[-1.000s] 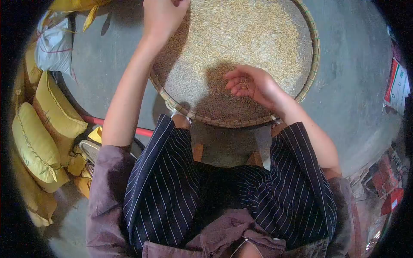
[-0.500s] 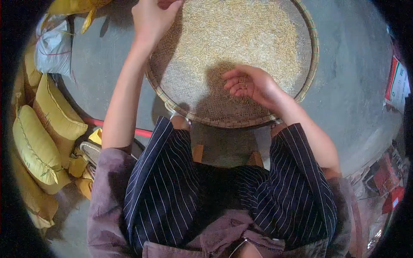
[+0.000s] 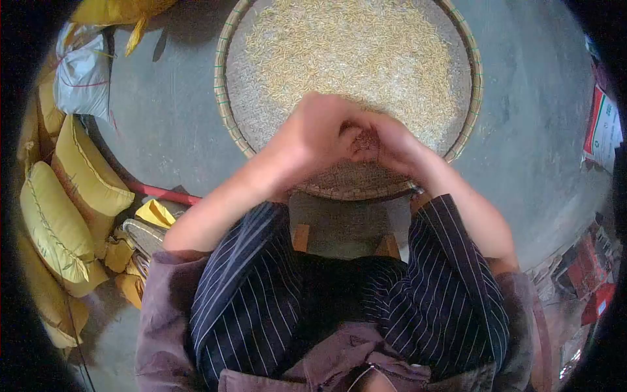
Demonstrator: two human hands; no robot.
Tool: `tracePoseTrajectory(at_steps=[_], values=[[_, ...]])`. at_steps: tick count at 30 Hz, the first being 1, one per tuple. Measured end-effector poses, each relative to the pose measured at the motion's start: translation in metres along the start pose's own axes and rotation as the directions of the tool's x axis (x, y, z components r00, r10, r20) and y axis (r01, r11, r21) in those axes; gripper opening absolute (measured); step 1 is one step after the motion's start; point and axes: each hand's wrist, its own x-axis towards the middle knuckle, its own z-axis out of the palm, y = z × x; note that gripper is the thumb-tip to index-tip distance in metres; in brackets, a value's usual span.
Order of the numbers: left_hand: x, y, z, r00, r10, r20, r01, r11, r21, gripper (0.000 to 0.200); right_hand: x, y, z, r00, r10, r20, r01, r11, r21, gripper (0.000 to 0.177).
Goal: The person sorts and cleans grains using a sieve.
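A round woven tray (image 3: 222,85) with a bamboo rim rests across my knees, and yellowish unhusked grains (image 3: 353,52) are spread over it. My left hand (image 3: 323,130) is above the near part of the tray, its fingers bent toward the other hand and blurred. Beside it, my right hand (image 3: 392,140) is cupped, palm up, with some grains in its palm. The two hands meet or nearly meet over the tray's near edge; their fingertips partly hide each other.
Full yellow sacks (image 3: 59,222) lie at the left, with a white bag (image 3: 83,78) above them. A red pole (image 3: 163,193) lies on the floor (image 3: 535,130). A printed bag (image 3: 604,127) stands at the right edge.
My left hand has come from the tray's upper left rim down and right to my right hand. My right hand has stayed nearly in place.
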Motion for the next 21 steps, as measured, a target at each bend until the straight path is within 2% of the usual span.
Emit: tracePoseTrajectory(at_steps=[1, 3, 4, 5, 7, 8, 10, 13, 21], values=[[0.002, 0.0, -0.007, 1.0, 0.0, -0.001, 0.0, 1.0, 0.0, 0.019, 0.001, 0.0, -0.004, 0.999, 0.029, 0.027, -0.028, 0.998, -0.058, 0.042], [0.005, -0.002, -0.027, 0.983, 0.078, -0.165, -0.054, 0.988, 0.144, 0.016, 0.002, -0.002, -0.009, 0.998, 0.051, 0.045, -0.048, 0.996, -0.069, 0.041], [0.011, -0.007, -0.036, 0.955, 0.075, -0.288, 0.001, 0.967, 0.255, 0.018, 0.003, -0.002, -0.011, 0.995, 0.073, 0.061, -0.068, 0.994, -0.083, 0.041], [0.021, -0.016, -0.045, 0.91, 0.087, -0.407, 0.069, 0.933, 0.354, 0.02, 0.004, -0.001, -0.013, 0.996, 0.072, 0.06, -0.067, 0.994, -0.083, 0.041], [0.04, -0.044, -0.069, 0.734, 0.251, -0.631, 0.096, 0.882, 0.462, 0.023, 0.007, 0.003, -0.015, 0.994, 0.024, 0.104, -0.019, 0.999, -0.048, 0.043], [0.046, -0.049, -0.078, 0.734, 0.252, -0.631, 0.096, 0.881, 0.463, 0.023, 0.007, 0.003, -0.015, 0.994, 0.023, 0.105, -0.018, 0.999, -0.048, 0.043], [0.057, -0.058, -0.092, 0.689, 0.226, -0.689, 0.228, 0.834, 0.502, 0.026, 0.006, 0.001, -0.013, 0.996, 0.044, 0.079, -0.038, 0.997, -0.074, 0.043], [0.067, -0.067, -0.092, 0.737, 0.224, -0.638, 0.175, 0.848, 0.501, 0.027, 0.007, 0.002, -0.014, 0.995, 0.035, 0.093, -0.031, 0.999, -0.042, 0.043], [0.074, -0.079, -0.093, 0.747, 0.194, -0.636, 0.182, 0.86, 0.477, 0.024, 0.008, 0.002, -0.014, 0.995, 0.015, 0.095, -0.01, 0.999, -0.049, 0.043]])
